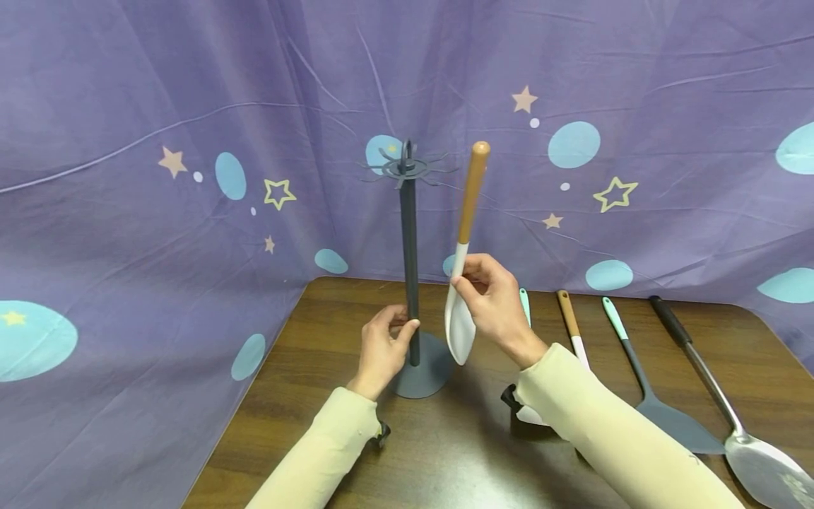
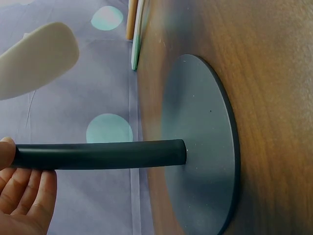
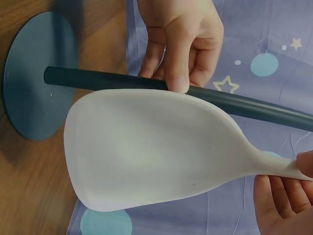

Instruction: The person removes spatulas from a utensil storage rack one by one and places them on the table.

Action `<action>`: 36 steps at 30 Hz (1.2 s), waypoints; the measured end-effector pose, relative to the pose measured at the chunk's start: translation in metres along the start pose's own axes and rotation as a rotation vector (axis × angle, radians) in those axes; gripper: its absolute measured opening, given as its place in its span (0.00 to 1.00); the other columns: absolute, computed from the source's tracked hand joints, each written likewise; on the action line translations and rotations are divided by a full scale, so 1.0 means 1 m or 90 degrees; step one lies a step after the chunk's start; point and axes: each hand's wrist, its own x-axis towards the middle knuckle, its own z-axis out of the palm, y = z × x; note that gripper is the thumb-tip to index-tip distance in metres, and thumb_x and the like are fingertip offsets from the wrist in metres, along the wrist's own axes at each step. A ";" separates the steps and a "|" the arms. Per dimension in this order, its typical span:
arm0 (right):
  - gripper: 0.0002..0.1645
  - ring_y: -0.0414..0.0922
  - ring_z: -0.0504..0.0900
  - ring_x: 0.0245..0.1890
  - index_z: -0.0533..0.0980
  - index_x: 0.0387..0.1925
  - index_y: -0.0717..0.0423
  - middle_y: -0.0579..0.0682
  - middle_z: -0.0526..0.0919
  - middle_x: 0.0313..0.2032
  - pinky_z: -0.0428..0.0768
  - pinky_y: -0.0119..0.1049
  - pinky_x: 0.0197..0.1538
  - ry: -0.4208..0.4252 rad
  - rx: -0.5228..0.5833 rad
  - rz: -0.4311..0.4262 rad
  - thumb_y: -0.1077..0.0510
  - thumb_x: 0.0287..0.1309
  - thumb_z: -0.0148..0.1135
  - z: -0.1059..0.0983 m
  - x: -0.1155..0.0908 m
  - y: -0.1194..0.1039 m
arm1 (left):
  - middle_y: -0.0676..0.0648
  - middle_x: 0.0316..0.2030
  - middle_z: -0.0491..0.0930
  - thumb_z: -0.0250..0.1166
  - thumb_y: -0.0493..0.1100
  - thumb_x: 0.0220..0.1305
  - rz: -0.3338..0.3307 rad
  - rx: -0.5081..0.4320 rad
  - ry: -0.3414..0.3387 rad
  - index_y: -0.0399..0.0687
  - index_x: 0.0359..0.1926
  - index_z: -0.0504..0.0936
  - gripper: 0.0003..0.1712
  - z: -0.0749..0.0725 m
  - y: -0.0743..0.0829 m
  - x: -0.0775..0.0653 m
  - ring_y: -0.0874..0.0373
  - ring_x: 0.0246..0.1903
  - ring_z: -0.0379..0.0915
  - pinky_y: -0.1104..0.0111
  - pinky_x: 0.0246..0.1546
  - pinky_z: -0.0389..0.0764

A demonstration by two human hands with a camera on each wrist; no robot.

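A dark grey utensil stand point(image 1: 410, 247) rises from a round base point(image 2: 205, 142), with a ring of hooks point(image 1: 410, 168) and a loop on top. My left hand point(image 1: 384, 343) grips its pole low down, thumb on one side and fingers on the other. To the right of the pole, my right hand point(image 1: 496, 300) pinches a white spatula point(image 3: 151, 147) by its neck. The spatula is held upright, its wooden handle point(image 1: 472, 198) pointing up and its broad, slightly hollow blade down. In the right wrist view the blade overlaps the pole beside my left thumb.
Several utensils lie on the wooden table point(image 1: 483, 452) at the right: a wooden-handled one point(image 1: 568, 314), a grey turner point(image 1: 674, 420) with a mint handle, and a steel turner point(image 1: 766, 466) with a black handle. Another mint handle point(image 1: 524, 304) shows behind my right hand. A purple curtain point(image 1: 318, 71) hangs behind.
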 end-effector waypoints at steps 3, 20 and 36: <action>0.09 0.55 0.81 0.35 0.76 0.40 0.70 0.64 0.82 0.35 0.82 0.38 0.38 0.009 -0.008 0.003 0.73 0.56 0.62 -0.003 0.000 -0.001 | 0.43 0.33 0.82 0.70 0.34 0.56 -0.005 0.004 -0.001 0.37 0.39 0.80 0.09 0.000 0.000 0.000 0.54 0.32 0.82 0.74 0.36 0.84; 0.09 0.45 0.82 0.34 0.75 0.38 0.61 0.53 0.83 0.33 0.83 0.32 0.39 -0.011 -0.015 0.037 0.64 0.56 0.66 -0.011 -0.009 0.045 | 0.43 0.32 0.82 0.69 0.32 0.56 0.000 -0.005 0.002 0.36 0.38 0.80 0.09 0.000 0.000 0.000 0.54 0.32 0.82 0.72 0.35 0.84; 0.11 0.49 0.81 0.29 0.72 0.37 0.72 0.64 0.80 0.31 0.85 0.34 0.34 -0.013 0.001 0.082 0.72 0.52 0.65 -0.019 -0.016 0.014 | 0.43 0.32 0.82 0.69 0.31 0.56 0.001 -0.005 0.003 0.36 0.38 0.80 0.08 0.001 -0.001 0.000 0.53 0.32 0.81 0.70 0.35 0.85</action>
